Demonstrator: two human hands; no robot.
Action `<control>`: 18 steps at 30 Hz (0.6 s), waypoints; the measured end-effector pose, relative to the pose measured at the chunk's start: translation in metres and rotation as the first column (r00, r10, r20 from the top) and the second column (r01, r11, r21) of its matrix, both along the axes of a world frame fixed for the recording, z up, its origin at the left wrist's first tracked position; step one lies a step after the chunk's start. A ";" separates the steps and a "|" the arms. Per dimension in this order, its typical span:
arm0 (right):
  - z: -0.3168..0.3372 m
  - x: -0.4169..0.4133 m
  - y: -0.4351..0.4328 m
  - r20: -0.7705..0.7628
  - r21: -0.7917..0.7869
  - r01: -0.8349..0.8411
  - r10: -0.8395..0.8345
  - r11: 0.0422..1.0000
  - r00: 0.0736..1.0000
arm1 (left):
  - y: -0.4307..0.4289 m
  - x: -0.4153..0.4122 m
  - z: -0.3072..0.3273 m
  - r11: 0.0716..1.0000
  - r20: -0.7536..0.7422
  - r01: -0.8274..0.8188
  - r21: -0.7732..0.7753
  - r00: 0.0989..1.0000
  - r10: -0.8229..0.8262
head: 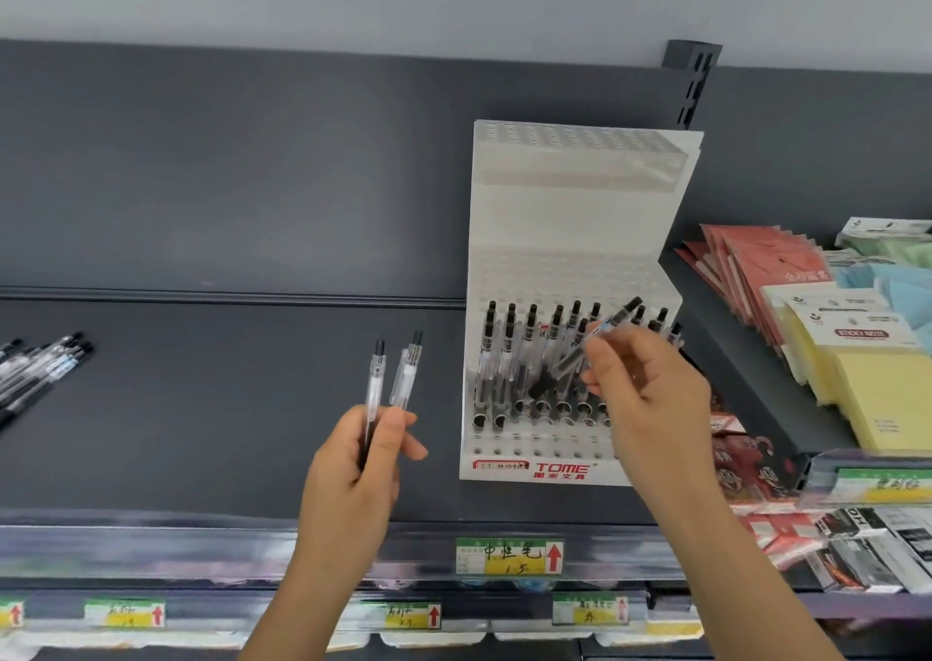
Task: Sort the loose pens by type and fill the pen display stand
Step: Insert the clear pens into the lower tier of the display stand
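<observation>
While the head camera looks down at a dark grey shelf (227, 408), both hands are raised in front of it and both are busy. The left hand (353, 463) has its fingers curled and its thumb pressed across the lower barrels of a pair of clear click pens (375, 383), which stand nearly upright with their black push-button ends on top and fan slightly apart. The right hand (650, 398) is closed to a narrow pinch, thumb and fingertips gripping a single pen (618, 317) around its middle. That pen is tilted, black end up and to the right, lower end pointing down and left among the pens already in the stand.

A white pen display stand (570, 236), marked TOME in red on its front lip, rests on the shelf just behind the right hand. A row of standing pens (529, 352) fills holes in its lower tier; the upper tiers show only bare holes. Well apart, at the far left of the shelf, lies a heap of loose pens (40, 362) with black ends.

To the right of the stand, a raised shelf carries yellow sticky-note pads (857, 383) and red packets (756, 267). A green and yellow price label (509, 557) sits on the shelf's front edge below the stand.
</observation>
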State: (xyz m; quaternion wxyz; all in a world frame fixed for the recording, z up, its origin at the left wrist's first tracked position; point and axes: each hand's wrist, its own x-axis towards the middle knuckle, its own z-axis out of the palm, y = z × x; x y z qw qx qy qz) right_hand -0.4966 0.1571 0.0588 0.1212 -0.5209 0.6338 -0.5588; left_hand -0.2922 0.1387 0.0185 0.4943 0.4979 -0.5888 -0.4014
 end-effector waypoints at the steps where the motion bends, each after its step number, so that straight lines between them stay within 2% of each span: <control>1: -0.001 0.001 -0.001 -0.079 0.019 0.004 -0.002 1.000 0.997 | 0.000 -0.001 -0.001 1.000 0.001 0.008 0.004 1.000 -0.008; 4: -0.005 0.008 -0.003 -0.290 0.076 0.006 0.016 0.997 0.957 | 0.001 -0.003 -0.003 0.999 0.001 0.028 0.017 1.000 -0.028; 8: -0.007 0.019 -0.008 -0.457 0.156 0.015 0.059 0.988 0.888 | -0.001 -0.003 -0.004 0.999 0.005 0.031 0.021 0.999 -0.031; 18: -0.001 0.026 -0.010 -0.481 0.246 0.089 0.041 0.965 0.876 | -0.001 -0.002 -0.002 0.999 -0.022 0.043 0.013 0.999 -0.042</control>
